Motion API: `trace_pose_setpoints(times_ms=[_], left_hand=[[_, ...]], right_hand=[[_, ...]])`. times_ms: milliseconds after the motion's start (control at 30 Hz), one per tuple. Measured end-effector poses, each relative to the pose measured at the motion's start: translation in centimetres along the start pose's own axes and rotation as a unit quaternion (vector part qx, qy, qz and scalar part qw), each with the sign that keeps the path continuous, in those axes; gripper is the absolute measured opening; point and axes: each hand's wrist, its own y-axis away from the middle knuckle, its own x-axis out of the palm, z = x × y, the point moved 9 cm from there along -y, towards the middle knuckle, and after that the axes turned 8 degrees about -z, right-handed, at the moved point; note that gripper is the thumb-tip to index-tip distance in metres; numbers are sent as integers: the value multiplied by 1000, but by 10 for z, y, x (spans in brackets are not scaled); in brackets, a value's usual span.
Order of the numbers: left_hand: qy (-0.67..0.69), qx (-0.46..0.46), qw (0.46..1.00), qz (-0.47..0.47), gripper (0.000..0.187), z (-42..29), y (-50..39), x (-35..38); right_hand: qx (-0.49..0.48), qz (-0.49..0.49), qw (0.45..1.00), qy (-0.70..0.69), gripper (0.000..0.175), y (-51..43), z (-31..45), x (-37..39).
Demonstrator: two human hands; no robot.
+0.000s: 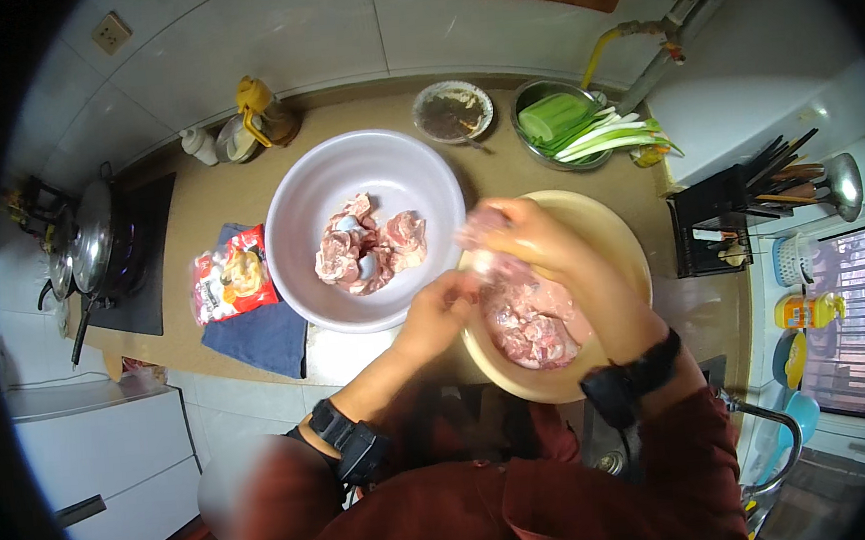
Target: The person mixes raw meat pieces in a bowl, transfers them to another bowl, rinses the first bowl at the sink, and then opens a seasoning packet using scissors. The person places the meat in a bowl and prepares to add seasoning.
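Observation:
A piece of raw meat [504,265], blurred by motion, is held over the cream-yellow basin [631,256]. My right hand [531,233] grips it from above. The fingers of my left hand [443,311] close on its lower left end, at the basin's rim; blur hides their exact hold. Below them, more raw meat [539,338] lies in cloudy pinkish liquid. To the left stands a pale lilac basin [298,287] with several raw meat pieces [341,257], some showing whitish-blue joint ends.
A red food packet [233,276] lies on a dark blue cloth [257,342]. Behind the basins stand a bowl of dark sauce [452,114] and a metal bowl [537,153] with spring onions [611,133]. A lidded pan [95,233] is left, a utensil rack [711,220] right.

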Motion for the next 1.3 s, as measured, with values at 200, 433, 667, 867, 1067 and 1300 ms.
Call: trace_pose_setpoints(times_ms=[200, 433, 667, 867, 1067, 1300], left_hand=[[-18, 31, 998, -49, 16, 2, 13, -32], [-47, 135, 987, -71, 13, -16, 1, -5], [-192, 290, 937, -17, 20, -36, -3, 30], [-63, 220, 973, -32, 11, -17, -18, 14], [67, 151, 986, -33, 14, 1, -25, 11], [29, 166, 985, -35, 13, 0, -23, 10]], right_hand=[[-137, 49, 960, 241, 32, -62, 24, 95], [-46, -93, 941, 323, 27, -19, -45, -56], [-137, -129, 793, 580, 30, -10, -123, -56], [3, -11, 930, 368, 49, -5, -127, -55], [-39, -89, 760, 643, 62, 8, -146, -3], [-150, -67, 889, 427, 29, 7, -139, -36]])
